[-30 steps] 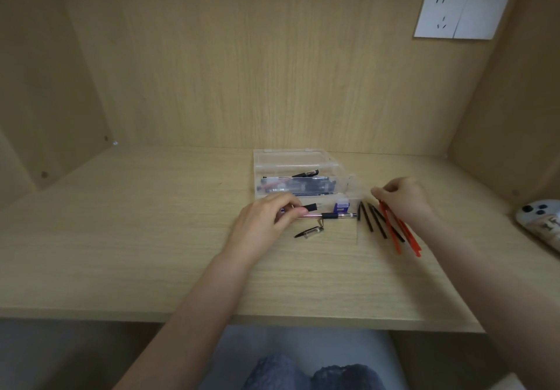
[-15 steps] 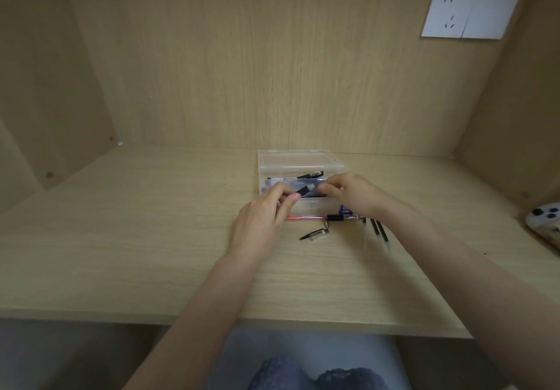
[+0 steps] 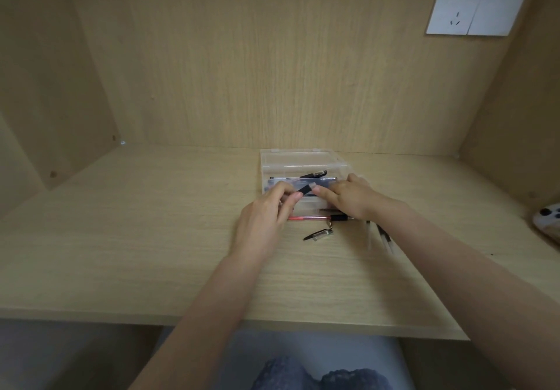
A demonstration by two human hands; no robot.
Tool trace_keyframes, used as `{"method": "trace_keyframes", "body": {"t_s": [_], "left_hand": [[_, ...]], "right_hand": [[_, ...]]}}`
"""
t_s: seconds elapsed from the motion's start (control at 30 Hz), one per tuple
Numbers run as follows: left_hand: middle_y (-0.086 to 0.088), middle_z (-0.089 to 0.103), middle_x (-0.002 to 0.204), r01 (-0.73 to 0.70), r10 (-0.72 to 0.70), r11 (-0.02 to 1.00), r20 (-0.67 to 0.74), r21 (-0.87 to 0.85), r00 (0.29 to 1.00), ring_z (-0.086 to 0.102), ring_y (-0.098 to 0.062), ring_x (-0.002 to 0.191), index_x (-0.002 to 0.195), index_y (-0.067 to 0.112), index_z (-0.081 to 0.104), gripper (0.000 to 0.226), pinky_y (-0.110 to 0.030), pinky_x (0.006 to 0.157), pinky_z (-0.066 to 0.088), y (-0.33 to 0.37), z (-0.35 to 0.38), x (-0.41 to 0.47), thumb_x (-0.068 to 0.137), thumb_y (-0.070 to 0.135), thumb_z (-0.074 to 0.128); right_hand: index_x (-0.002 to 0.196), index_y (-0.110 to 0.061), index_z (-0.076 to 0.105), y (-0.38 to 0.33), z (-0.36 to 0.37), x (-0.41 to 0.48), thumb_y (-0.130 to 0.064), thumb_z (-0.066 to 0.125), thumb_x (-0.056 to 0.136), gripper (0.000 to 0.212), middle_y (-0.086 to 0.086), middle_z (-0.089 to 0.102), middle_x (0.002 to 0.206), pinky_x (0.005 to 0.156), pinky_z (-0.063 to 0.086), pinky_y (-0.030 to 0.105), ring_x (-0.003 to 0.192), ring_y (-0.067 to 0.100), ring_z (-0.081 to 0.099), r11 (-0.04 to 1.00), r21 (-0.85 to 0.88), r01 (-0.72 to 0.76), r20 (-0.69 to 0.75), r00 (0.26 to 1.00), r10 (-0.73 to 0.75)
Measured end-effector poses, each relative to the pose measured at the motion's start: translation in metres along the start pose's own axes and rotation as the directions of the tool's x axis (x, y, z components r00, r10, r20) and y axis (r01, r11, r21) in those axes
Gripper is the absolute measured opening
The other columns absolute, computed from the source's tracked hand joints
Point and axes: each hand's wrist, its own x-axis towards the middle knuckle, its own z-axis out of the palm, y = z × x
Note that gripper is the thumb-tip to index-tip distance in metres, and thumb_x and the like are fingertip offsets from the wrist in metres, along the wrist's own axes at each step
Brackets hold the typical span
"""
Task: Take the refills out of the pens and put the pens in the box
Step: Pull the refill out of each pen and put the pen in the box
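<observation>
With the left hand (image 3: 266, 223) pinching the pen (image 3: 305, 189) and the right hand (image 3: 348, 202) at its tip, grip unclear, a slip could drop it outside the box (image 3: 297, 155).

Left hand (image 3: 266, 220) pinches short black pen piece (image 3: 306, 190) over clear plastic box (image 3: 303, 159). Right hand (image 3: 348, 200) touches its other end, grip unclear. Slim red pen (image 3: 306, 218) and clear clipped cap (image 3: 319, 234) lie on light wooden desk (image 3: 151, 238).

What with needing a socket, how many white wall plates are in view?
2, side by side upper right on the back wall: socket plate left, plain plate right.
</observation>
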Motion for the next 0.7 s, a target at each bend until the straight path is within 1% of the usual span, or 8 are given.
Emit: {"method": "trace_keyframes", "body": {"t_s": [0.07, 0.2, 0.23, 0.3, 0.37, 0.47, 0.57, 0.7], "left_hand": [[0.012, 0.056, 0.068, 0.0, 0.0, 1.0, -0.003, -0.004, 1.0, 0.056, -0.012, 0.065, 0.092, 0.025, 0.054, 0.021, -0.033, 0.064, 0.046, 0.0, 0.0, 0.0, 0.094, 0.042, 0.042], [0.011, 0.056, 0.068, -0.005, 0.005, 1.0, -0.001, 0.0, 1.0, 0.056, -0.013, 0.065, 0.091, 0.024, 0.053, 0.022, -0.034, 0.064, 0.046, 0.0, 0.0, 0.0, 0.094, 0.042, 0.041], [0.011, 0.056, 0.068, -0.005, 0.005, 1.0, 0.0, 0.001, 1.0, 0.056, -0.013, 0.065, 0.091, 0.024, 0.053, 0.022, -0.034, 0.063, 0.046, 0.0, 0.0, 0.0, 0.094, 0.042, 0.041], [0.012, 0.056, 0.068, -0.008, 0.008, 1.0, -0.001, 0.008, 1.0, 0.056, -0.014, 0.065, 0.092, 0.024, 0.053, 0.022, -0.034, 0.063, 0.046, 0.0, 0.0, 0.0, 0.094, 0.042, 0.042], [0.012, 0.055, 0.068, -0.009, 0.009, 1.0, -0.003, 0.013, 1.0, 0.056, -0.013, 0.065, 0.092, 0.023, 0.053, 0.021, -0.033, 0.063, 0.046, 0.0, 0.001, 0.0, 0.094, 0.042, 0.042], [0.012, 0.056, 0.069, 0.003, -0.003, 1.0, 0.001, 0.003, 1.0, 0.054, -0.013, 0.064, 0.091, 0.023, 0.053, 0.02, -0.034, 0.064, 0.046, -0.001, 0.002, 0.001, 0.094, 0.041, 0.044], [0.01, 0.058, 0.071, 0.022, -0.022, 1.0, 0.009, -0.004, 1.0, 0.056, -0.015, 0.067, 0.091, 0.024, 0.054, 0.02, -0.034, 0.066, 0.046, -0.001, 0.002, 0.001, 0.094, 0.041, 0.044], [0.011, 0.059, 0.073, 0.015, -0.015, 1.0, 0.013, 0.013, 1.0, 0.057, -0.014, 0.068, 0.094, 0.023, 0.054, 0.023, -0.034, 0.066, 0.047, -0.001, 0.001, 0.001, 0.094, 0.042, 0.042]], "right_hand": [[0.1, -0.015, 0.059, 0.0, -0.001, -0.002, -0.06, 0.015, 0.094, 0.062, 0.003, 0.046, 0.093, 0.102, 0.024, 0.038, 0.115, 0.026, 0.037, 1.0, 0.004, 0.005, 0.013, 1.0, -0.005], [0.095, -0.018, 0.056, 0.002, -0.004, -0.001, -0.062, 0.017, 0.093, 0.059, 0.007, 0.054, 0.098, 0.105, 0.026, 0.041, 0.108, 0.025, 0.044, 0.999, 0.047, 0.003, 0.053, 0.999, -0.005], [0.086, -0.02, 0.054, 0.002, -0.005, -0.002, -0.062, 0.021, 0.093, 0.054, 0.001, 0.053, 0.09, 0.102, 0.03, 0.039, 0.098, 0.022, 0.047, 0.994, 0.106, 0.004, 0.061, 0.998, -0.01], [0.075, -0.022, 0.05, 0.003, -0.009, -0.005, -0.059, 0.033, 0.093, 0.044, -0.005, 0.049, 0.078, 0.083, 0.038, 0.03, 0.08, 0.013, 0.048, 0.963, 0.271, 0.017, 0.068, 0.997, -0.037], [0.083, -0.015, 0.058, 0.006, -0.014, -0.008, -0.045, 0.05, 0.093, 0.033, -0.003, 0.055, 0.08, 0.068, 0.04, 0.022, 0.076, 0.011, 0.05, 0.882, 0.467, 0.061, 0.034, 0.996, -0.087], [0.099, -0.007, 0.066, 0.017, -0.021, -0.015, -0.019, 0.065, 0.087, 0.017, -0.005, 0.06, 0.086, 0.066, 0.042, 0.004, 0.08, 0.007, 0.055, 0.765, 0.631, 0.127, -0.013, 0.988, -0.152], [0.099, -0.006, 0.069, 0.024, -0.021, -0.016, -0.008, 0.068, 0.083, 0.016, -0.004, 0.061, 0.083, 0.066, 0.043, 0.004, 0.079, 0.006, 0.056, 0.724, 0.677, 0.134, -0.032, 0.988, -0.153], [0.095, -0.009, 0.071, 0.024, -0.018, -0.022, -0.012, 0.071, 0.08, 0.015, 0.004, 0.07, 0.091, 0.078, 0.046, 0.012, 0.087, 0.013, 0.064, 0.556, 0.813, 0.174, -0.195, 0.981, -0.022]]}}
